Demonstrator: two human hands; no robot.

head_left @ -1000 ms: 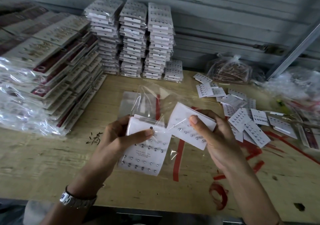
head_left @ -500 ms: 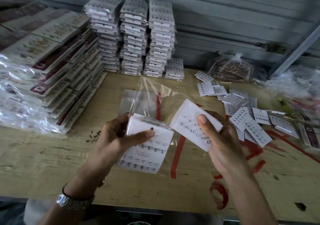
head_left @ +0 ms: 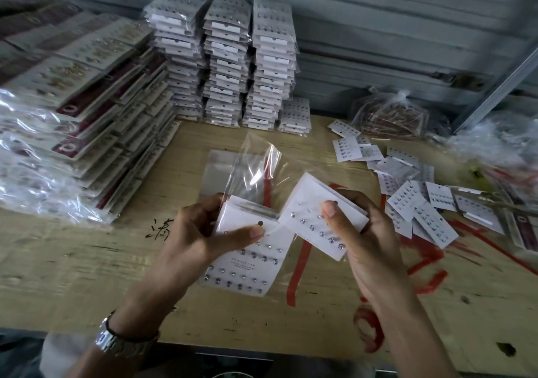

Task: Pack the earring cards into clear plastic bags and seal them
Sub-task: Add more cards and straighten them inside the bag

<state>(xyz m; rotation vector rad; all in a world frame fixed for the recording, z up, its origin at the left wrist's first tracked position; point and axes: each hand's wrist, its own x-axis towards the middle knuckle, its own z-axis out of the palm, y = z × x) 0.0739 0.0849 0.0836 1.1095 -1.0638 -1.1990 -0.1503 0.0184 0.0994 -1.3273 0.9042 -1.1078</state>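
Not much has moved since a second ago, tbh: both hands stay put over the middle of the surface (head_left: 72, 261), and the right-hand cards have tipped a little steeper.

Left hand (head_left: 198, 232) grips a white earring card (head_left: 247, 267) that sits inside one clear bag (head_left: 259, 162), thumb pressed on the front next to the card's hole. The bag's open end sticks up toward the far side. I can make out a second card edge layered behind that one, no more than that.

Right hand (head_left: 366, 232) pinches a small stack of cards (head_left: 308, 203), thumb on the front and fingers curled behind. The stack's left corner sits right at the bag's mouth. How many cards are in the stack, can't tell.

One more flat bag (head_left: 221, 174) lies on the surface just behind the hands.

Far side: three tall stacks (head_left: 227, 63) of bagged cards in a row, plus one short stack (head_left: 295, 115) on their right. Left: one big sloping pile (head_left: 87, 101) of bagged larger cards with dark red bands. Right: loose cards (head_left: 407, 203) scattered, roughly fifteen, overlapping too much to count properly. Far right there's one tied bag (head_left: 390, 115) of reddish-brown stuff.

One metal watch (head_left: 116, 339) on the left wrist.
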